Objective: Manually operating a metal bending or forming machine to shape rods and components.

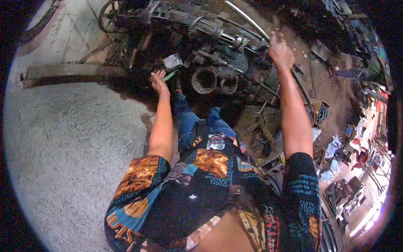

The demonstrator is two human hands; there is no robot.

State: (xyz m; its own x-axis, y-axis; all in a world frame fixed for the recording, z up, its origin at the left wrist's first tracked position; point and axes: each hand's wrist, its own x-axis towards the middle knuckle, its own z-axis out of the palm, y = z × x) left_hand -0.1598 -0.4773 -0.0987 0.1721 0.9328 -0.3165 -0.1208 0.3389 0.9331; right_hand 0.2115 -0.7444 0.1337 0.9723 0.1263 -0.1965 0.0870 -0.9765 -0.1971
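Observation:
A dark, greasy machine with metal shafts [226, 37] lies in front of me. My right hand [280, 52] is closed round the near end of a long, shiny metal rod [247, 19] that slants up and to the left over the machine. At the machine's left side, my left hand [159, 83] is closed on a thin green strip-like piece [170, 76], whose kind I cannot make out. Just beyond that hand sits a pale box-shaped part [172, 61]. Two round, open-looking metal parts, a larger one [204, 81] and a smaller one [229, 84], face me above my legs.
A long beam [71, 76] runs along the left, beside rough grey ground [71, 143]. A spoked wheel [111, 16] stands at the far left. Scrap, rags [333, 147] and metal pieces [344, 197] litter the right side. Thin rods and a yellowish rail [265, 131] lie near my right leg.

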